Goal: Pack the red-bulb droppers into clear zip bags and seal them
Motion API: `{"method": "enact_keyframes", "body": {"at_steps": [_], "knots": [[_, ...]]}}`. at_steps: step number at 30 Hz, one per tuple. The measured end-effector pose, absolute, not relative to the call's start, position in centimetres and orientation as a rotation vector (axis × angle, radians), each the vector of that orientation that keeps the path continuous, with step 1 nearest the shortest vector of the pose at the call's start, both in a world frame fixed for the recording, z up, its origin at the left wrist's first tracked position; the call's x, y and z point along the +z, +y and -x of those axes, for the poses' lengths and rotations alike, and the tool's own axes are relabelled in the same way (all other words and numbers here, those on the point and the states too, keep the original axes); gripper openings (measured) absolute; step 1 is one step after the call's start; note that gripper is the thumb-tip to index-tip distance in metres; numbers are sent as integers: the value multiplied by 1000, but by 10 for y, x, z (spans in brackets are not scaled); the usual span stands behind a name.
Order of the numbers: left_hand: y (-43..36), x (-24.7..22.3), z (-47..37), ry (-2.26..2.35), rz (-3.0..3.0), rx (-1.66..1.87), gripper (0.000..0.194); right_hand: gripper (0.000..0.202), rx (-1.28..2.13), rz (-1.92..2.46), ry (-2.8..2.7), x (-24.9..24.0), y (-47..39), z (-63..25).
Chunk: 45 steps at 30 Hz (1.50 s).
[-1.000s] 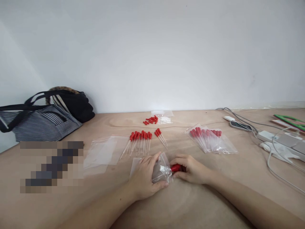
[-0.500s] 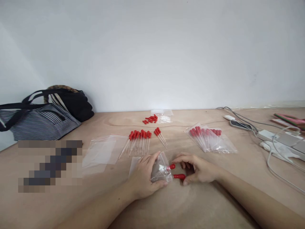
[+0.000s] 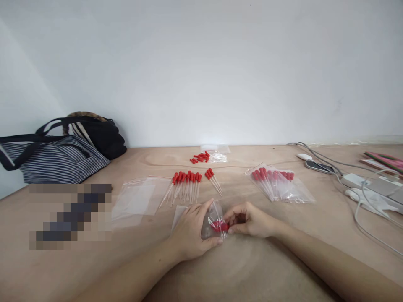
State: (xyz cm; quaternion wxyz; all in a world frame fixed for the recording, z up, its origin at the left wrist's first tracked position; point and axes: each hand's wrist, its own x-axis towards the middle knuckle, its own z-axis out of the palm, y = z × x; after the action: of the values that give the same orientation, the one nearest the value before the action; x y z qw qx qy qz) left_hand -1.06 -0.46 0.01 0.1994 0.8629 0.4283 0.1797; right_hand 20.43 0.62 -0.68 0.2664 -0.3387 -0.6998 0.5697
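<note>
A clear plastic bag lies at the front middle of the table, with red-bulbed droppers at its right-hand opening, the bulbs now mostly within the plastic. My left hand rests over the bag and grips it between thumb and fingers. At the opening, my right hand has its fingers closed on the bulbs. Beyond my hands, a row of droppers and a small separate group lie on the wood. Flat bags are at left; filled dropper bags are at right.
Loose red bulbs and clear tubes lie near the wall. Striped and black bags stand at the left. A power strip, cables and a dark device are at the right. A blurred patch covers the left front.
My right hand has moved left and closed on the red bulbs, which have slid left into the bag. My left hand keeps its hold on the bag.
</note>
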Motion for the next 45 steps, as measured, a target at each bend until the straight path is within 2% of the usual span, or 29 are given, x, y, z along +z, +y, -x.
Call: {"method": "enact_keyframes", "body": {"at_steps": [14,22,28,34,40,42,45], "knots": [[-4,3,10,1251,-2395,428,86,17,1438,799,-1770,-21,20,-185],[-5,3,9,1244,-2397,454,85,13,1235,915,-1798,-24,24,-169],[-5,6,10,1235,-2369,468,84,11,940,1175,-1772,-25,25,-166],[-5,6,10,1251,-2348,478,85,10,608,1586,-1742,-6,67,-187],[-6,3,11,1253,-2367,475,85,52,641,1812,-1702,1,114,-163],[-6,0,13,1251,-2375,481,85,47,697,1873,-1704,4,123,-153],[-5,-4,14,1231,-2386,501,86,27,820,1937,-1728,11,132,-146]]}}
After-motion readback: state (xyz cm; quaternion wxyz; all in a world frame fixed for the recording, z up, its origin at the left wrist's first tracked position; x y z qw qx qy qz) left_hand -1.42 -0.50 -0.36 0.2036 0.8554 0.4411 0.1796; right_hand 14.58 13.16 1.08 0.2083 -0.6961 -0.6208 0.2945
